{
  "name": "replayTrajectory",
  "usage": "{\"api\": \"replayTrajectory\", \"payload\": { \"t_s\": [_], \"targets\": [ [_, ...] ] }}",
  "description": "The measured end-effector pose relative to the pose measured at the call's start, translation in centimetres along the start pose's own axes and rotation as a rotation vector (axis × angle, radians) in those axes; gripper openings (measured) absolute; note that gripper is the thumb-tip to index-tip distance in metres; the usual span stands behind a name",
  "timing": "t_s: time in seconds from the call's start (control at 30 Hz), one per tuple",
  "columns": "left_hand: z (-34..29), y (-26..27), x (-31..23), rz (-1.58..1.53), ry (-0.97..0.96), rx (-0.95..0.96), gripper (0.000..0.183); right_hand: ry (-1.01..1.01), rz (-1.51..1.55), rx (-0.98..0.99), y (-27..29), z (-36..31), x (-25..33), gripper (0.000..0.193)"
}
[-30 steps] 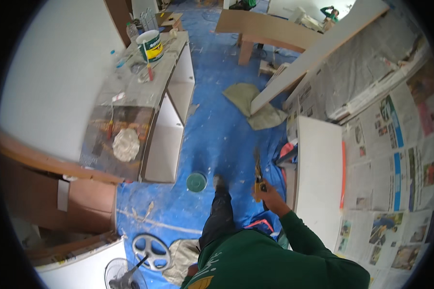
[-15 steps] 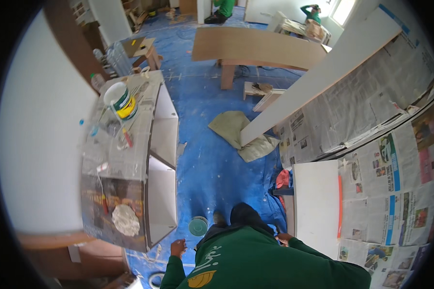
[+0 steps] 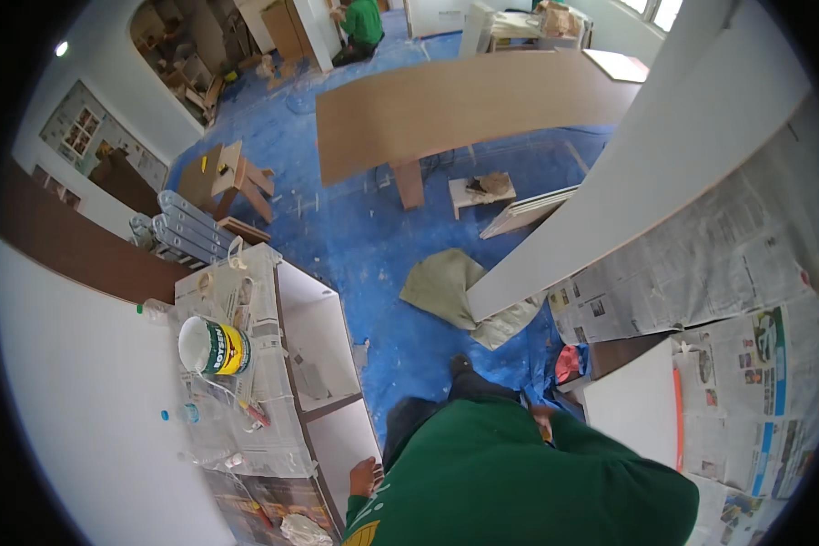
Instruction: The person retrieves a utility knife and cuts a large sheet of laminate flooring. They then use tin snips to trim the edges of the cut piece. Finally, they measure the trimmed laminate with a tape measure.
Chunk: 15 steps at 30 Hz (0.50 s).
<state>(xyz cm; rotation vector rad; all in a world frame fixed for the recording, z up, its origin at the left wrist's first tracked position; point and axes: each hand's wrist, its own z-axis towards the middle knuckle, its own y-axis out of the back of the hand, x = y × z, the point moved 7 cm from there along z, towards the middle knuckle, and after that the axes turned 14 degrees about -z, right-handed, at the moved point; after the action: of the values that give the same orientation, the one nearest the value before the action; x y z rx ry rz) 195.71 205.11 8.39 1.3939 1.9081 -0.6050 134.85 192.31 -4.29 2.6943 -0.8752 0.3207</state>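
My left hand (image 3: 366, 477) hangs low with loosely bent fingers, and nothing shows in it. It is beside the open front of a low white cabinet (image 3: 337, 446), whose top is covered with newspaper. My right hand (image 3: 542, 422) is at my right side, partly hidden by my green sleeve. Its fingers are curled round something small that I cannot make out. On the cabinet top stand a white, green and yellow paint bucket (image 3: 213, 346), a red-handled tool (image 3: 257, 415) and a crumpled pale cloth (image 3: 306, 530).
Ahead, a long brown board (image 3: 464, 105) rests on supports. A tall white panel (image 3: 628, 191) leans on the right, its foot on a grey-green cloth (image 3: 446, 284). A folded ladder (image 3: 191, 227) and small wooden bench (image 3: 237, 177) are left; a person (image 3: 362, 32) crouches far off.
The view has moved forward and tilted up, so the cabinet and bucket sit lower in the picture. My left hand is now beside the cabinet front. The round green lid on the floor has left view.
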Motion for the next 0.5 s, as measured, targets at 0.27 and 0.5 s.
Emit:
{"api": "replayTrajectory", "payload": {
  "t_s": [0.27,0.5],
  "targets": [
    [8.3,-3.2,-13.8,0.362,-0.156,-0.074,0.02,0.287,-0.525,-0.393,26.3,8.4,29.1,0.027],
    [24.8,-3.2,-35.5,0.444,-0.243,-0.299,0.032,0.239,-0.624,-0.392,32.2,11.6,43.4,0.037]
  ]
}}
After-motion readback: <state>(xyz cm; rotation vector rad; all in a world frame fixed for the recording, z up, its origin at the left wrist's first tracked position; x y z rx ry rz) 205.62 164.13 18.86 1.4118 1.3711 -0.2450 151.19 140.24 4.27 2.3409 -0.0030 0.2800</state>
